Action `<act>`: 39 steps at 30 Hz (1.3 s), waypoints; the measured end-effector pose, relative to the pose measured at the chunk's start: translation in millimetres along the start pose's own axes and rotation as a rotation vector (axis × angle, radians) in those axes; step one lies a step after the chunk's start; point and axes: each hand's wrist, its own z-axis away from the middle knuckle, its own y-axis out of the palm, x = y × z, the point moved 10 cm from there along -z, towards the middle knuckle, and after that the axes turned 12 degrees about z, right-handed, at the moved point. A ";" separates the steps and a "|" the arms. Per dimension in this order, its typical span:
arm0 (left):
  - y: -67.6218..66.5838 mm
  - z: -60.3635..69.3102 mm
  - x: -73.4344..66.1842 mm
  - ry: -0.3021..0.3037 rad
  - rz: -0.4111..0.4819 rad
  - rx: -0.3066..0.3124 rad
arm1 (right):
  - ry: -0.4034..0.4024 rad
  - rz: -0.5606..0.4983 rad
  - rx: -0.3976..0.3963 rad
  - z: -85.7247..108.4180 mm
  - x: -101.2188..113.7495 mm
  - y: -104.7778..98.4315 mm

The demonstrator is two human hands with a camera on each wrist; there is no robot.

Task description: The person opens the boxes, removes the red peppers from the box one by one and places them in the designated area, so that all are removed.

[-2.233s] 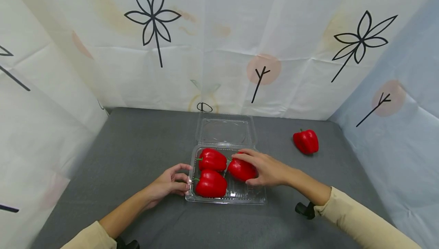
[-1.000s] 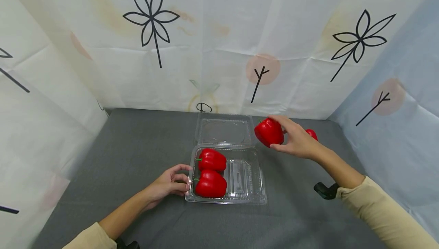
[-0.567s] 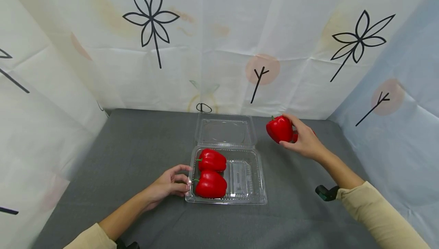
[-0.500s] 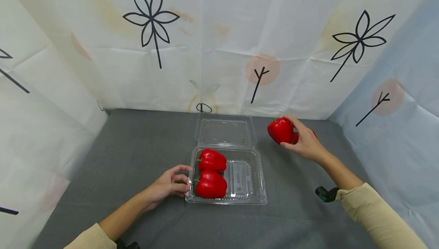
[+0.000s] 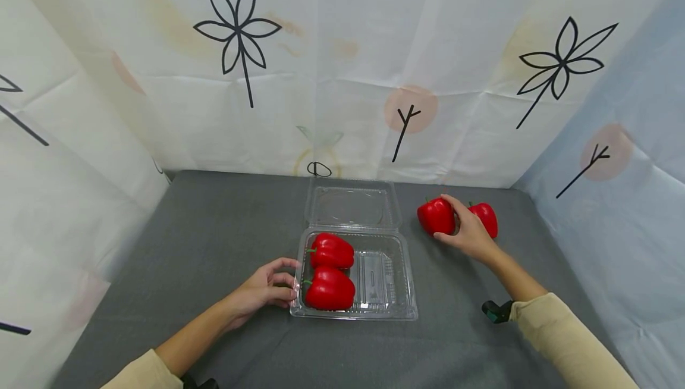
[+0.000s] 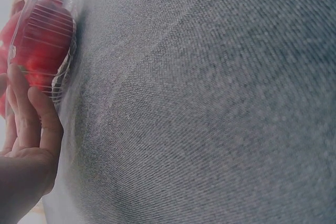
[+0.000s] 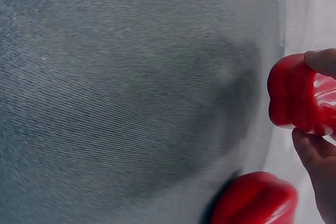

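My right hand [image 5: 468, 231] grips a red bell pepper [image 5: 436, 216] at the back right, thumb and fingers spread round it. In the right wrist view that pepper [image 7: 294, 93] looks raised over the cloth; whether it touches the surface I cannot tell. Another red bell pepper [image 5: 486, 219] sits just right of it, partly behind the hand. My left hand [image 5: 262, 288] rests its relaxed fingers against the left rim of a clear plastic clamshell container [image 5: 380, 311]. Two red bell peppers, a rear one [image 5: 333, 251] and a front one [image 5: 330, 289], lie in the container's left half.
The container's clear lid [image 5: 353, 204] lies folded back toward the rear. A grey cloth [image 5: 230, 216] covers the table. White printed curtains [image 5: 342, 68] close off the back and both sides.
My right hand lifted a bell pepper out of the container's right side and carried it to the back right, beside the lone pepper, then lowered it. The left hand stayed put.
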 end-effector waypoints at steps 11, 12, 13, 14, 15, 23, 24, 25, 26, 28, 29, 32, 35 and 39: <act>0.6 1.1 -0.2 -0.003 0.006 -0.004 | 0.099 -0.035 0.038 5.9 -18.4 18.8; 0.1 0.9 -0.2 -0.005 0.004 -0.007 | 0.098 -0.042 0.042 5.4 -18.2 19.0; -0.4 0.6 -0.3 -0.005 0.000 -0.009 | 0.097 -0.046 0.048 4.9 -17.9 19.1; -0.9 0.3 -0.1 -0.007 -0.001 -0.013 | 0.098 -0.045 0.051 4.6 -17.8 19.0; -1.3 0.0 -0.1 -0.007 -0.003 -0.015 | 0.097 -0.044 0.055 4.3 -17.7 18.7; -2.1 0.0 0.0 -0.013 -0.017 -0.027 | 0.079 0.017 0.073 0.2 -17.4 18.4; -2.1 0.2 -0.1 -0.013 -0.018 -0.028 | 0.077 0.019 0.077 -0.3 -17.1 18.5; -2.0 0.3 -0.1 -0.013 -0.018 -0.028 | 0.075 0.025 0.079 -0.8 -16.4 18.3; -2.1 0.3 0.0 -0.013 -0.019 -0.028 | 0.073 0.028 0.078 -1.3 -15.0 17.6; -2.0 0.5 0.2 -0.016 -0.020 -0.029 | 0.071 0.035 0.081 -2.2 -10.5 15.9; -2.0 0.4 0.4 -0.017 -0.020 -0.028 | 0.067 0.034 0.079 -2.9 -6.8 14.7; -2.3 0.6 1.1 -0.022 -0.017 -0.031 | 0.046 0.033 0.078 -4.8 9.3 11.8; -2.7 0.4 1.8 -0.023 -0.012 -0.033 | -0.005 0.016 0.078 -6.2 32.0 10.6; -2.9 0.4 2.1 -0.023 -0.008 -0.036 | -0.110 -0.008 0.075 -5.6 67.9 10.9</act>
